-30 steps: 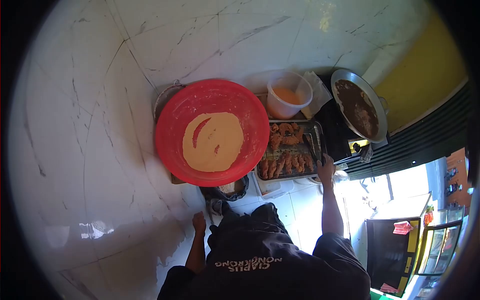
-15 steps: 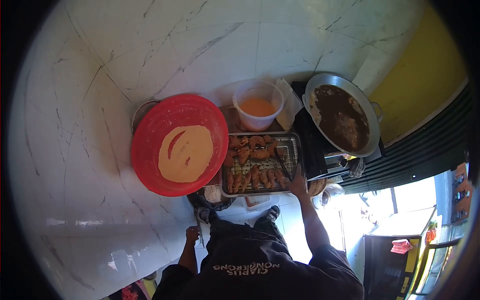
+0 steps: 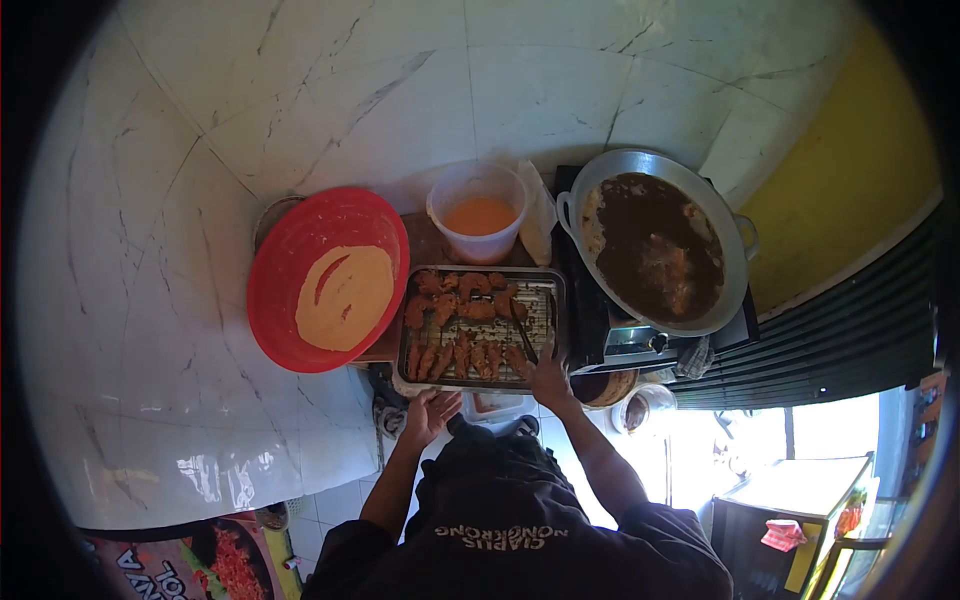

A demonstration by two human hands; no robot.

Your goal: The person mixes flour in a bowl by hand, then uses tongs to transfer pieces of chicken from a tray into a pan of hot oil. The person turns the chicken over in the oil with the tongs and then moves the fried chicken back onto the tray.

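Observation:
Dark tongs [image 3: 524, 334] are held in my right hand [image 3: 550, 381] at the tray's near right corner, their arms spread over the rack. One tip lies close to a piece of fried chicken [image 3: 503, 301]; whether it touches cannot be made out. The metal tray [image 3: 558, 330] carries a wire rack with browned fried pieces in two groups, a far one and a near row [image 3: 462, 354]. My left hand [image 3: 432, 411] is just below the tray's near left edge, palm up with its fingers apart, and holds nothing.
A red basin [image 3: 262, 290] of pale flour stands left. Behind the tray is a clear tub [image 3: 440, 205] of orange liquid. On the stove [image 3: 640, 340] at right, a large wok [image 3: 740, 270] holds dark oil with food frying. A lidded jar [image 3: 645, 410] sits near my right arm.
My left hand has risen from beside my body to the tray's near edge and opened from a closed shape. My right hand still holds the tongs over the rack. The view has shifted.

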